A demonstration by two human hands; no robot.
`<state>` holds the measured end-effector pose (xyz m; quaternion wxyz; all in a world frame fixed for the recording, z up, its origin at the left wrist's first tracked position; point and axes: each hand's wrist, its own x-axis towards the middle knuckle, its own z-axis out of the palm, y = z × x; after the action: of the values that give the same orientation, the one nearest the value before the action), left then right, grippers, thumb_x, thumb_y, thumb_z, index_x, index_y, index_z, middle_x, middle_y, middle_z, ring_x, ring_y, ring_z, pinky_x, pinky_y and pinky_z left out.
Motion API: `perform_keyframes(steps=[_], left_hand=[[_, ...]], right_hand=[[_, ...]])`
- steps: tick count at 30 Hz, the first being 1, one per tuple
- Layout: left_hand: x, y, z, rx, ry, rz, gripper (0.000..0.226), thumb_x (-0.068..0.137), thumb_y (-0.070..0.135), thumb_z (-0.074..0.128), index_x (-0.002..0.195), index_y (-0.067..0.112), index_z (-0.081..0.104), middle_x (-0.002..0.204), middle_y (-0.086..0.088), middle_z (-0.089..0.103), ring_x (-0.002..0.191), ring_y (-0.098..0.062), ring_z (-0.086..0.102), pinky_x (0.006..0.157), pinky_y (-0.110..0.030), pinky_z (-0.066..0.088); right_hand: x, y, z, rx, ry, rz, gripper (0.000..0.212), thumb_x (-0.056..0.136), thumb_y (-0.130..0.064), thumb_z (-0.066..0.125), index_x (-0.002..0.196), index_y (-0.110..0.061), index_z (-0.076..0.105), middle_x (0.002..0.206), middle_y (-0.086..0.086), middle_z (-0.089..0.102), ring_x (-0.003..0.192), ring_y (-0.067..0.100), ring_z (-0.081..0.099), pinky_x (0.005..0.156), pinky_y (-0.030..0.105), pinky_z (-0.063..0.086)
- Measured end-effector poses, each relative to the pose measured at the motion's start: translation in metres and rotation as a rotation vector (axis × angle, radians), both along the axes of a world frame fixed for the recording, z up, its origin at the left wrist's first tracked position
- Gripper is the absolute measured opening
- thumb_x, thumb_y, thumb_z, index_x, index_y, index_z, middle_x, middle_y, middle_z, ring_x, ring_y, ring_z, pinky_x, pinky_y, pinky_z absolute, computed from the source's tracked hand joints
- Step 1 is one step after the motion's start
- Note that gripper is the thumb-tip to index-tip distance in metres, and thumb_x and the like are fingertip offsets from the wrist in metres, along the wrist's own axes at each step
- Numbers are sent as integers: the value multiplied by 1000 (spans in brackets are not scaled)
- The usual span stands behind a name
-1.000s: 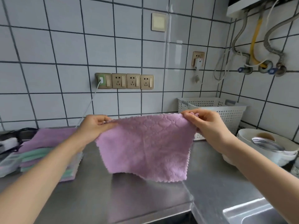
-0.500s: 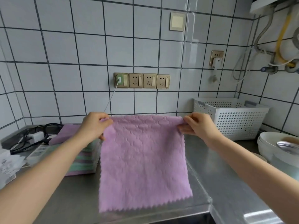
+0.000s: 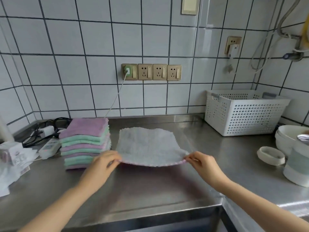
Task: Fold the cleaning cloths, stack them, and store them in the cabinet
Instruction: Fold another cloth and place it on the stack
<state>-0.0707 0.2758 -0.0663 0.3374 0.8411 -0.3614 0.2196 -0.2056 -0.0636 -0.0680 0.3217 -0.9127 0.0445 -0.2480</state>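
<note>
A cleaning cloth [image 3: 148, 145] lies spread on the steel counter [image 3: 133, 185], its pale grey side up and a purple edge showing along the near side. My left hand [image 3: 104, 162] pinches its near left corner and my right hand [image 3: 203, 163] pinches its near right corner, both lifted slightly off the counter. To the left stands a stack of folded purple and green cloths [image 3: 85, 141], touching the cloth's left edge. No cabinet is in view.
A white perforated basket [image 3: 242, 113] sits at the back right. White bowls [image 3: 291, 138], a small white dish [image 3: 270, 155] and a white pot [image 3: 296, 166] stand at the right. A power strip [image 3: 49, 147] with cables and paper packets [image 3: 11, 156] lie at left.
The cloth hung in the air purple side toward me; now it lies on the counter, pale side up. Both hands came down and toward me, still holding its corners.
</note>
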Motion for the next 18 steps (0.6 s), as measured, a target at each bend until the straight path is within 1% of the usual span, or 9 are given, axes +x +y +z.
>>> perform_keyframes(steps=[2,4,7,8,10,11,13,15,18], left_hand=[[-9,10,-29,156,39,-65,22,74,-3,76,83,17,75,93,13,68,91,-4,64,86,0,36],[-12,20,-48,250,68,-82,26,75,1,77,91,22,76,100,20,65,98,-2,64,92,1,32],[-9,29,-53,244,103,-60,36,81,5,71,110,27,71,115,25,58,109,10,53,96,3,25],[-7,30,-53,252,109,-51,38,83,6,70,115,27,69,119,25,56,113,12,50,98,3,23],[-4,32,-51,285,108,-38,39,85,7,67,119,27,67,123,25,53,120,8,47,103,0,20],[-4,33,-51,295,113,-39,37,86,7,66,118,27,67,124,25,53,123,7,45,104,-2,19],[-6,33,-50,288,133,-43,35,88,6,63,117,26,67,124,24,53,126,6,43,106,-3,19],[-10,33,-48,259,163,-46,32,88,6,64,114,25,69,122,23,56,126,5,43,105,-4,22],[-24,39,-42,181,263,-50,24,86,8,66,102,25,74,117,26,60,125,10,43,101,-4,28]], right_hand=[[-8,-2,-25,-94,120,65,7,89,-23,66,91,-20,71,93,-13,71,89,6,67,79,14,48],[-12,-6,-35,-251,167,154,11,88,-30,65,96,-24,69,107,-16,66,97,1,61,90,19,47],[-15,-10,-35,-338,164,219,24,89,-31,63,113,-30,62,128,-22,47,97,-19,46,92,2,33],[-14,-11,-35,-354,163,215,30,89,-26,61,119,-30,59,131,-21,43,100,-19,43,93,2,30],[-12,-15,-37,-402,159,208,40,89,-13,55,126,-28,57,137,-15,44,116,-3,46,101,9,30],[-11,-16,-39,-431,153,207,42,88,-8,52,125,-26,59,138,-11,46,121,7,47,103,13,31],[-11,-17,-40,-462,151,201,34,90,-8,52,118,-23,65,135,-6,52,120,15,51,104,20,36],[-12,-16,-36,-419,119,189,24,89,-10,58,106,-19,72,125,-3,61,113,17,57,100,26,43],[-21,-14,-27,-252,51,130,12,83,-8,66,87,-15,75,105,-6,69,102,12,64,91,22,47]])
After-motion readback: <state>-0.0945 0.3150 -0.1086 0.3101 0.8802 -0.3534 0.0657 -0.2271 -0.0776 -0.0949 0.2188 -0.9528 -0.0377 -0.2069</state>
